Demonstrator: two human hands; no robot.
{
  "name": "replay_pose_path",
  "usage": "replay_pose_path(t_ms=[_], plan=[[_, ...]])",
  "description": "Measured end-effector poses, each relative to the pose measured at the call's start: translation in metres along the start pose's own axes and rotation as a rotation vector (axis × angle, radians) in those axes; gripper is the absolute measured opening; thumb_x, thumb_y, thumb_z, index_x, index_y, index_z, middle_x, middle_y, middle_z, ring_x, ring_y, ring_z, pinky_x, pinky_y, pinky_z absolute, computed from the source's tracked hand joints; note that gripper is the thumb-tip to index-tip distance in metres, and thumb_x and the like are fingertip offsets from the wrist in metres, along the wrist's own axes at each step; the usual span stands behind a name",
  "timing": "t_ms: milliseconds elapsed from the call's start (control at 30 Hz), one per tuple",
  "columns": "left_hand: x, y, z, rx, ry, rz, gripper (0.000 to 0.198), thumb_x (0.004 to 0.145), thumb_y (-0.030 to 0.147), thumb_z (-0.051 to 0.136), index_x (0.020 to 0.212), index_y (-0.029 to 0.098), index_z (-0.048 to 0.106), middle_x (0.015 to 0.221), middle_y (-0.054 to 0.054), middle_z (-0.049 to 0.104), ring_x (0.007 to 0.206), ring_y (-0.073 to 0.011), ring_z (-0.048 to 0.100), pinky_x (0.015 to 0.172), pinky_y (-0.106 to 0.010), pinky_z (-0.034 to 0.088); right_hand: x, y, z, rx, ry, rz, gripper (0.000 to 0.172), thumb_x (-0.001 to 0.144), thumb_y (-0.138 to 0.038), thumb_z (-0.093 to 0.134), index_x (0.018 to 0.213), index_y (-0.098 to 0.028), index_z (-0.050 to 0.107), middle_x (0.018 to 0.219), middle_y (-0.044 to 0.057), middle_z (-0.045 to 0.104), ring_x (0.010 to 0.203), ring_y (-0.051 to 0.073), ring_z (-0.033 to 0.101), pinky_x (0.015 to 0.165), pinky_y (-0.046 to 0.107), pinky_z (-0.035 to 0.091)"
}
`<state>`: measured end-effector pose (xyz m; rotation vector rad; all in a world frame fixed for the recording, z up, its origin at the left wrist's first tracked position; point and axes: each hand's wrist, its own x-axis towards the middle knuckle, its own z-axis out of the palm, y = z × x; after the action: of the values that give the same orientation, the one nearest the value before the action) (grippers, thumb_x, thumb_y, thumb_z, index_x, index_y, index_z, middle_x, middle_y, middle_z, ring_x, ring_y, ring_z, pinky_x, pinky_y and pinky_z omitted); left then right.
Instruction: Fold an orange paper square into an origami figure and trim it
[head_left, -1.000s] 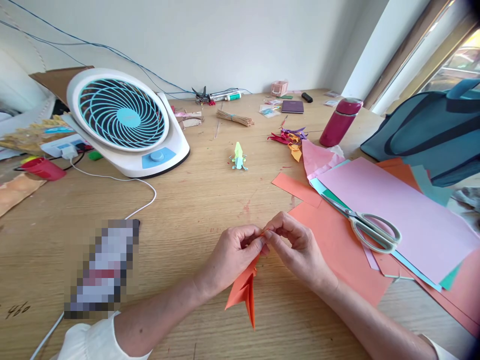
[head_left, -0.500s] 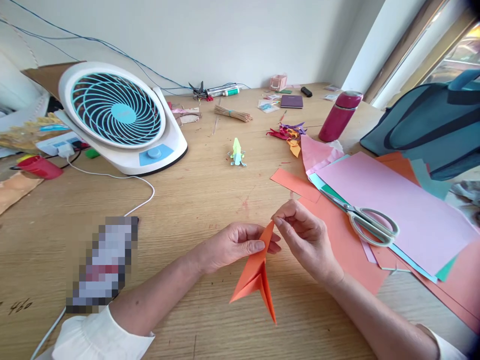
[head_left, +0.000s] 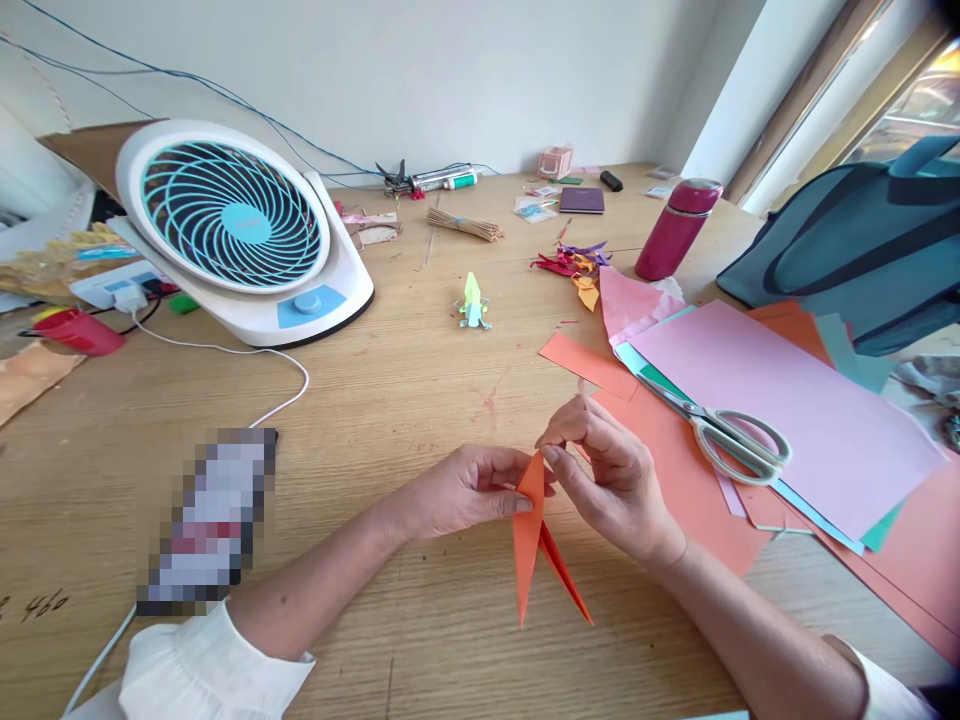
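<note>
Paper (head_left: 529,510), orange, creased into long sharp points, held above the wood-grain table (head_left: 382,410). Left hand (head_left: 461,492): thumb and fingers clamped on its middle. Right hand (head_left: 611,480): fingertips pinching its top. Rightward: loop-handled scissors (head_left: 700,413) on flat sheets (head_left: 787,390).

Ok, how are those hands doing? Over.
Left hand grips folded orange paper. Right hand at its top tip. Scissors apart, lying on paper sheets.

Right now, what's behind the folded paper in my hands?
Fingertips of your left hand show past the right edge of the folded paper, with wooden table beyond; the fingers' middles and the paper's back are hidden.
</note>
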<state>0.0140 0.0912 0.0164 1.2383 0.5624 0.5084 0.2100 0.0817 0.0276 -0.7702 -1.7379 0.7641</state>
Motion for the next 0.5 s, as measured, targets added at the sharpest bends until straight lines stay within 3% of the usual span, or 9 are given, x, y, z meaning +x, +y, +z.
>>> replay_pose_path(t_ms=[333,500], plan=[[-0.008,-0.005,-0.002,0.429,0.107,0.094,0.011,0.094,0.02,0.059,0.099,0.014,0.067,0.092,-0.001,0.067,0.088,-0.0145,0.064,0.074,-0.022,0.048,-0.003,0.001,0.0,-0.073,-0.175,-0.117,0.014,0.089,-0.005,0.054,0.09,-0.018,0.059,0.086,0.005,0.059,0.077,0.014,0.058,0.068,0.029,0.05],[-0.007,-0.013,-0.007,0.741,0.118,0.254,0.015,0.097,0.021,0.054,0.089,0.014,0.065,0.088,-0.001,0.066,0.084,-0.0143,0.062,0.074,-0.023,0.048,-0.007,0.002,0.004,-0.175,-0.28,-0.222,0.011,0.092,-0.009,0.054,0.093,-0.018,0.058,0.086,0.005,0.06,0.077,0.015,0.057,0.069,0.03,0.048]])
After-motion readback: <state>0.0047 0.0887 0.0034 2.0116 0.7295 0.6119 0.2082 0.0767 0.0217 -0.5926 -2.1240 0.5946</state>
